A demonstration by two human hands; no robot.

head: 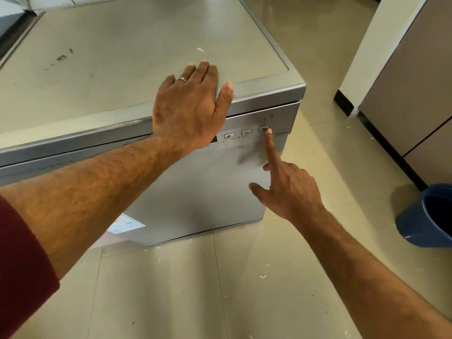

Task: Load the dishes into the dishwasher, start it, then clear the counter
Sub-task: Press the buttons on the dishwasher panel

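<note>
One dishwasher point(195, 187), door closed. Left hand point(188, 111) flat, fingers apart, on its top; right hand point(288, 189) forefinger presses rightmost of three buttons point(264, 129).

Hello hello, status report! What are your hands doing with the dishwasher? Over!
Left hand flat on dishwasher top edge. Right hand pointing, fingertip on rightmost button. Door closed. Nothing in the way; blue bucket off to the side.

Person, 2 bare hands + forearms in view. L hand point(188, 106): plain silver-tone ring point(181, 79) on one finger, band smooth, no stone seen. L arm: dark red sleeve point(22, 265), ribbed knit, pushed up past the forearm. R hand point(288, 189): no ring seen; R forearm bare, no sleeve in frame. Forearms hairy.
</note>
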